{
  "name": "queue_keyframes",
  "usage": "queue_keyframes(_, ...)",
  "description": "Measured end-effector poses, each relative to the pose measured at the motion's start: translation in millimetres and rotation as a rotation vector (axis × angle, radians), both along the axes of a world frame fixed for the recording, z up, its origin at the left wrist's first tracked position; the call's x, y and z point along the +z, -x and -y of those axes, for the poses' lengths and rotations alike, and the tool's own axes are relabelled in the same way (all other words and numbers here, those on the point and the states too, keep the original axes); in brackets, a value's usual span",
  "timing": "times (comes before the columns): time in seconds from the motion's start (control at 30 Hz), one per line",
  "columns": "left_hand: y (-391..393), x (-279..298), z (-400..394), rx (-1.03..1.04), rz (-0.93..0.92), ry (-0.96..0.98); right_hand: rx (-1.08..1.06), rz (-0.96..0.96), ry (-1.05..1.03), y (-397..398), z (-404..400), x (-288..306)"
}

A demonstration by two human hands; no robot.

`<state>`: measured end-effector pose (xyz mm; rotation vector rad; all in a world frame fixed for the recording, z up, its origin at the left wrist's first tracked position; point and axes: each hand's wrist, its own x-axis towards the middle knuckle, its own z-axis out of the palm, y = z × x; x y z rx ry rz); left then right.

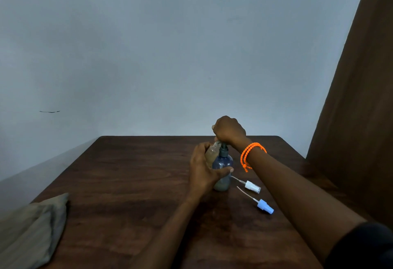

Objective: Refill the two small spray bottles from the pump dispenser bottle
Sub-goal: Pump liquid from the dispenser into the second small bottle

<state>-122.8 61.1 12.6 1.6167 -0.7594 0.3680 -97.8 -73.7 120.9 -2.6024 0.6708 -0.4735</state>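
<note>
A translucent blue-grey pump dispenser bottle [223, 166] stands upright on the dark wooden table [131, 183]. My right hand [228, 130], with an orange bracelet at the wrist, is curled over the pump head and hides it. My left hand [202, 171] holds a small clear spray bottle [211, 151] tilted against the pump's neck, its open mouth under my right hand; my left thumb lies across the dispenser's body. Two removed spray tops with dip tubes lie to the right: a white one [252, 186] and a blue one [264, 206]. I see only one small bottle.
A folded beige cloth [32, 228] lies at the table's near left corner. A pale wall stands behind the table's far edge. A brown curtain [361, 109] hangs at the right.
</note>
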Motion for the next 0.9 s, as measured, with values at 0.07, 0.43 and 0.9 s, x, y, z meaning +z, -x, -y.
queue_keyframes(0.07,-0.8,0.0,-0.7,-0.002,-0.003,0.006,0.009,-0.002,-0.006,-1.8,-1.5,-3.7)
queue_keyframes(0.43,1.8,0.0,-0.6,0.003,-0.007,0.009,0.021,0.015,-0.001,1.4,-2.4,-0.4)
queue_keyframes(0.9,-1.3,-1.6,0.4,0.004,-0.044,0.017,0.026,0.034,-0.079,-1.3,-3.2,-7.8)
